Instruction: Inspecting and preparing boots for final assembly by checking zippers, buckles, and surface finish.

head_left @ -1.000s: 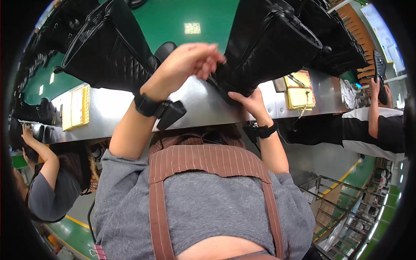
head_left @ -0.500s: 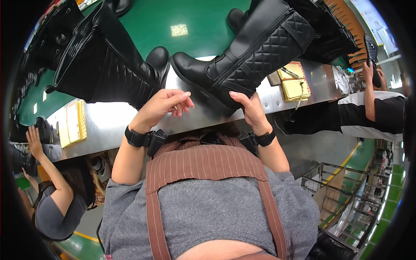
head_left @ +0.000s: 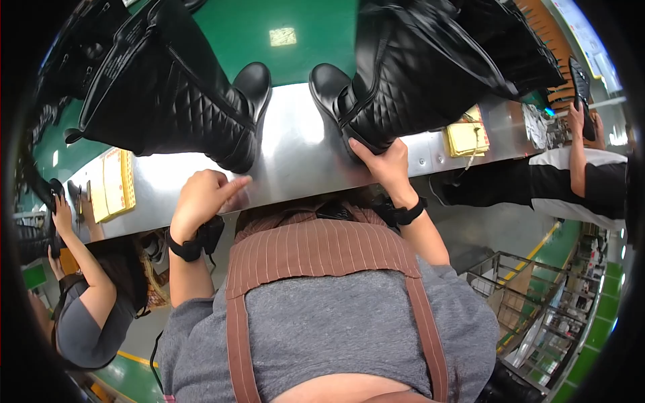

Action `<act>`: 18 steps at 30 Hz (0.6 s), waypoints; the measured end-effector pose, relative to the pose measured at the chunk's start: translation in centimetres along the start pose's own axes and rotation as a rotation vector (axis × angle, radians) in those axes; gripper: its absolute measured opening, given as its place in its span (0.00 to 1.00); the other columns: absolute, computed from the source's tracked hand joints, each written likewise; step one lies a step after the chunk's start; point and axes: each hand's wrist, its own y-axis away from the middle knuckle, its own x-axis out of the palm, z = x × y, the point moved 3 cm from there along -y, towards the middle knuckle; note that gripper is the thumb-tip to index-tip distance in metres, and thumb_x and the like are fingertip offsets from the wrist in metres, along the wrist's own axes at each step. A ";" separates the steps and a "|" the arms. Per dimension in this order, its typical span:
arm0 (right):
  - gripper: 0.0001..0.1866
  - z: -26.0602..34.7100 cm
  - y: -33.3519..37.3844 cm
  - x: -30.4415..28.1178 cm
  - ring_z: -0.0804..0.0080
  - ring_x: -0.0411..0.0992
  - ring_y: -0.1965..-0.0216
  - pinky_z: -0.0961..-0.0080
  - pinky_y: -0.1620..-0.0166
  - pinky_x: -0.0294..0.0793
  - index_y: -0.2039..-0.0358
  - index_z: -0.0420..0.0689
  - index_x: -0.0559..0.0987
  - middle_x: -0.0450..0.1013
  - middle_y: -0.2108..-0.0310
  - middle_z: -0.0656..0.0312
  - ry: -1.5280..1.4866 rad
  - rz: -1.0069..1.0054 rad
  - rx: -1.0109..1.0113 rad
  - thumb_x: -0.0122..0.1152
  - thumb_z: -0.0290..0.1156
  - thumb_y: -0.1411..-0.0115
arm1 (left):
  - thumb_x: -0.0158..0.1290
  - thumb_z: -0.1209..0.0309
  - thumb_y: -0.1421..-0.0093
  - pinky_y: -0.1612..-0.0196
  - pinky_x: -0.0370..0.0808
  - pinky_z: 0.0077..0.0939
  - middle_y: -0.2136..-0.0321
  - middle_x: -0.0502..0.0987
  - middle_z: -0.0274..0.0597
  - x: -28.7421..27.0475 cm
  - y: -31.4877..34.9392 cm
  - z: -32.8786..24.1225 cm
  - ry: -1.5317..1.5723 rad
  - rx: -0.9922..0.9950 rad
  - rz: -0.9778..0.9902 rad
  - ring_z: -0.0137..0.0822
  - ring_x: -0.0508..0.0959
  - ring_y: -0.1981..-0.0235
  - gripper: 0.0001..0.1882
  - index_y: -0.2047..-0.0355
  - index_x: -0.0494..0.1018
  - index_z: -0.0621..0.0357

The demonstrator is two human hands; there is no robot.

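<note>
Two tall black quilted boots stand on the metal edge of a workbench. My right hand [head_left: 384,163] grips the right boot [head_left: 410,94] low at its heel, thumb along the heel's side and fingers hidden behind. That boot's toe points away from me, and its shaft leans to the right. The left boot [head_left: 175,101] stands apart from my hands, its wide shaft leaning left and its toe at the far side. My left hand [head_left: 205,198] hovers over the bench's near edge, nothing in it, with the thumb stretched out and the fingers loosely bent.
Yellow card stacks lie on the steel bench edge [head_left: 285,151], one at left [head_left: 113,185] and one at right [head_left: 467,136]. A green belt [head_left: 302,17] runs behind. More black boots stand at both sides. Co-workers [head_left: 91,305] [head_left: 571,178] handle footwear; a wire cart [head_left: 537,302] stands lower right.
The right boot has swung round from lying slanted to toe pointing away, staying in my right hand. My left hand has drawn back toward me and left. The left boot has turned slightly.
</note>
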 end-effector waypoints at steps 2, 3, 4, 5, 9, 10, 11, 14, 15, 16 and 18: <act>0.18 -0.5 -0.2 0.1 0.65 0.80 0.64 0.73 0.59 0.75 0.63 0.37 0.80 0.80 0.66 0.53 0.034 0.084 0.044 0.72 0.34 0.52 | 0.63 0.51 0.48 0.68 0.74 0.34 0.77 0.79 0.48 -0.3 -0.1 0.5 -0.033 -0.069 -0.106 0.44 0.79 0.75 0.25 0.73 0.77 0.66; 0.17 -0.5 -0.3 0.2 0.65 0.80 0.66 0.73 0.61 0.76 0.65 0.36 0.81 0.81 0.68 0.54 0.016 0.037 0.019 0.72 0.35 0.52 | 0.65 0.54 0.50 0.65 0.74 0.34 0.72 0.79 0.51 -0.4 -0.2 0.7 0.049 0.062 -0.314 0.43 0.79 0.71 0.25 0.67 0.76 0.66; 0.17 -0.3 -0.3 0.2 0.65 0.80 0.66 0.73 0.61 0.76 0.65 0.36 0.81 0.81 0.68 0.54 0.016 0.046 0.020 0.72 0.35 0.52 | 0.67 0.56 0.52 0.62 0.74 0.34 0.67 0.79 0.53 -0.4 -0.3 1.0 0.134 0.195 -0.522 0.43 0.80 0.68 0.26 0.62 0.75 0.66; 0.17 0.1 -0.2 0.3 0.66 0.80 0.66 0.73 0.61 0.75 0.65 0.36 0.81 0.81 0.68 0.54 0.006 0.065 0.036 0.72 0.35 0.52 | 0.69 0.65 0.54 0.58 0.74 0.31 0.61 0.78 0.51 -0.2 -1.1 1.4 0.210 0.324 -0.537 0.38 0.79 0.63 0.29 0.54 0.71 0.65; 0.18 -0.3 -0.2 0.7 0.66 0.80 0.66 0.74 0.61 0.75 0.64 0.36 0.81 0.80 0.68 0.54 0.008 0.084 0.036 0.72 0.34 0.51 | 0.68 0.69 0.53 0.58 0.74 0.28 0.63 0.79 0.44 0.9 -2.8 1.4 0.644 0.345 -0.334 0.33 0.79 0.63 0.26 0.56 0.72 0.67; 0.18 -0.2 -0.2 0.7 0.66 0.80 0.66 0.74 0.61 0.75 0.64 0.36 0.81 0.80 0.68 0.54 0.013 0.088 0.039 0.72 0.34 0.51 | 0.67 0.70 0.52 0.58 0.74 0.26 0.63 0.79 0.43 0.9 -2.9 1.2 0.659 0.357 -0.306 0.31 0.78 0.62 0.25 0.56 0.71 0.67; 0.17 -0.2 -0.2 0.7 0.71 0.78 0.65 0.76 0.59 0.75 0.63 0.35 0.81 0.80 0.66 0.56 0.007 0.106 0.063 0.72 0.32 0.50 | 0.67 0.71 0.51 0.58 0.74 0.25 0.63 0.79 0.42 0.9 -3.1 1.2 0.675 0.368 -0.279 0.30 0.77 0.62 0.25 0.56 0.71 0.68; 0.18 -0.6 -0.3 0.7 0.76 0.76 0.62 0.78 0.56 0.74 0.60 0.35 0.80 0.79 0.63 0.60 -0.016 0.158 0.086 0.72 0.29 0.50 | 0.67 0.71 0.51 0.58 0.74 0.25 0.62 0.79 0.42 1.1 -3.5 1.5 0.706 0.379 -0.318 0.30 0.77 0.62 0.24 0.56 0.72 0.68; 0.19 -0.8 -0.4 0.6 0.76 0.75 0.60 0.77 0.54 0.73 0.58 0.35 0.79 0.78 0.61 0.60 -0.038 0.186 0.086 0.72 0.28 0.50 | 0.67 0.71 0.51 0.58 0.74 0.25 0.62 0.79 0.42 1.2 -3.4 1.5 0.713 0.376 -0.322 0.30 0.77 0.62 0.24 0.56 0.72 0.68; 0.19 -0.9 -0.6 0.3 0.76 0.75 0.60 0.77 0.54 0.73 0.58 0.35 0.79 0.78 0.61 0.60 -0.034 0.192 0.084 0.72 0.28 0.50 | 0.67 0.71 0.51 0.57 0.74 0.26 0.62 0.79 0.42 1.3 -3.3 1.5 0.749 0.394 -0.333 0.30 0.78 0.62 0.25 0.56 0.72 0.68; 0.23 -0.9 -1.1 0.0 0.72 0.75 0.59 0.74 0.53 0.73 0.58 0.36 0.79 0.78 0.60 0.58 -0.212 0.263 0.025 0.75 0.34 0.53 | 0.67 0.71 0.51 0.56 0.74 0.26 0.63 0.79 0.42 1.3 -3.3 1.6 0.790 0.411 -0.348 0.30 0.78 0.62 0.25 0.55 0.72 0.68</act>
